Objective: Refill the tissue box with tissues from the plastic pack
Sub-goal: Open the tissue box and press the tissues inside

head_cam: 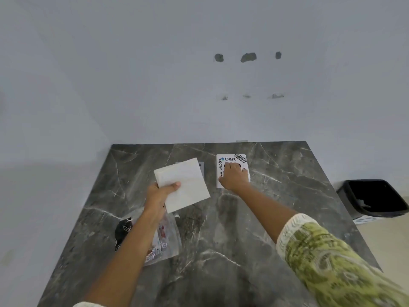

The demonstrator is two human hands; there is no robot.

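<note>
My left hand (160, 192) grips a white stack of tissues (184, 186) and holds it above the middle of the dark marble table (232, 240). Under my left forearm lies the crumpled clear plastic pack (169, 238) with printed markings, flat on the table. My right hand (234, 177) rests on top of the white tissue box (230, 159), which carries "Dart" and "code" stickers and stands near the far edge. The hand covers most of the box top, so its opening is hidden. A grey flat thing (201, 166) peeks out behind the tissue stack.
A plain wall rises right behind the table's far edge. A black bin (376, 199) stands on the floor to the right of the table. The table's left and right edges drop off to the floor.
</note>
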